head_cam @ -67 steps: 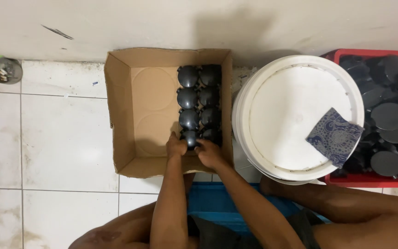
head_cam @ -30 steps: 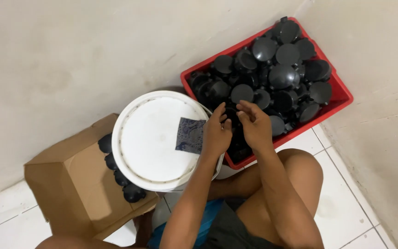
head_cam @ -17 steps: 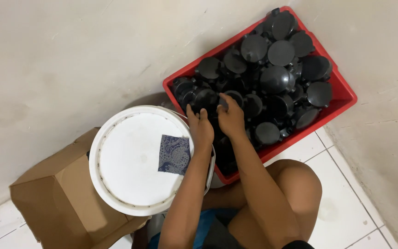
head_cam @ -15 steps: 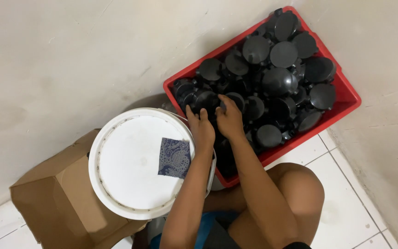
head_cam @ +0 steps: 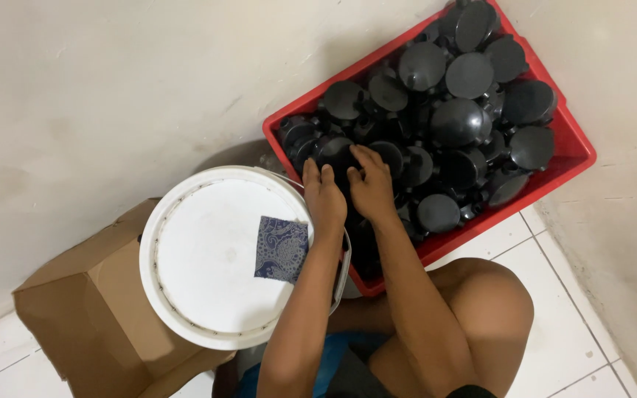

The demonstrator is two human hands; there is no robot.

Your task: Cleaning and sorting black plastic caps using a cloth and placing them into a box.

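Black round caps [head_cam: 457, 121] heaped in a red crate [head_cam: 578, 155] at upper right, pushed into the corner where the two pale walls [head_cam: 112, 81] meet. Going from the left: brown cardboard box [head_cam: 82, 317] at lower left, standing on the white tiled floor [head_cam: 1, 361], partly hidden behind a white bucket lid [head_cam: 208, 273]. Small blue patterned cloth [head_cam: 282, 249] lying flat on the lid's right part. Just right of it, left hand [head_cam: 324, 197] reaching over the crate's near edge, fingers together and bent down onto the caps; grip on any one cap cannot be told. Right hand [head_cam: 370, 184] close beside it, nearly touching, fingers curled down among the same caps; whether closed on one, cannot be told. Bare knee [head_cam: 488, 309] below the crate, blue fabric [head_cam: 333, 361] at the bottom edge
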